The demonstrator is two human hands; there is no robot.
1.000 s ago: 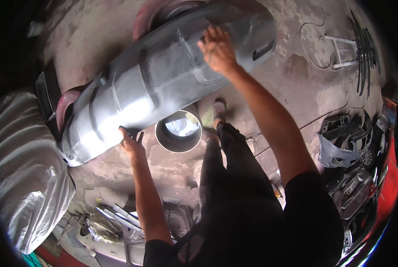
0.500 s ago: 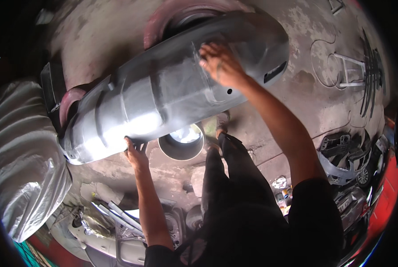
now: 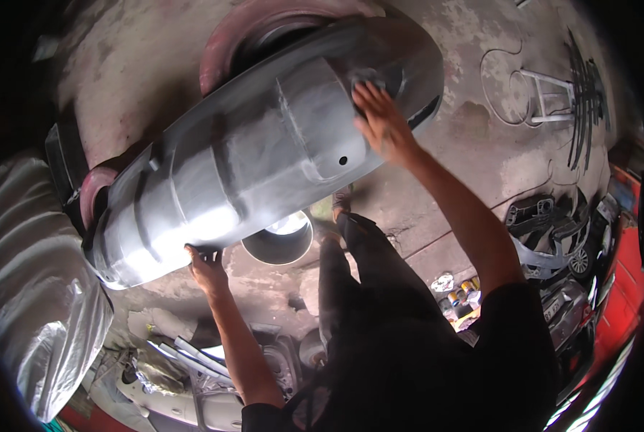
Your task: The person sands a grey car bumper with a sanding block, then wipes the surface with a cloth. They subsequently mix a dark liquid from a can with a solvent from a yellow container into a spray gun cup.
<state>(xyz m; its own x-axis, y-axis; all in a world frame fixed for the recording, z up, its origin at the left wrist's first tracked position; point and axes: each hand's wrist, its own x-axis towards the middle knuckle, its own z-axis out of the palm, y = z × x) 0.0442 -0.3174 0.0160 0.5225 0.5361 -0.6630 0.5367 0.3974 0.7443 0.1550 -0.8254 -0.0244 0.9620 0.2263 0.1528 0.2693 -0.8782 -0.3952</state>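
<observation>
A long grey car bumper (image 3: 260, 137) lies slantwise across the upper middle, its lower left part shining under bright light. My left hand (image 3: 210, 272) grips its near edge at the lower left, thumb at the rim and the other fingers partly hidden beneath. My right hand (image 3: 385, 126) lies with fingers stretched out on the bumper's right part, above a small round hole. A dark patch shows by those fingertips; I cannot tell whether it is a shadow, a recess or something under the hand. Lengthwise and crosswise ridges run over the bumper.
Reddish tyres (image 3: 217, 54) sit under the bumper. Below its near edge stands a round container (image 3: 282, 248). Silvery sheeting (image 3: 30, 288) covers something at left. A metal frame (image 3: 552, 97) and dark strips (image 3: 584, 108) lie right. Car parts (image 3: 545, 245) and small containers (image 3: 466, 295) lie lower right.
My right hand has slid to the right along the bumper, toward its right end. My left hand still holds the near edge. The whole view has shifted a little.
</observation>
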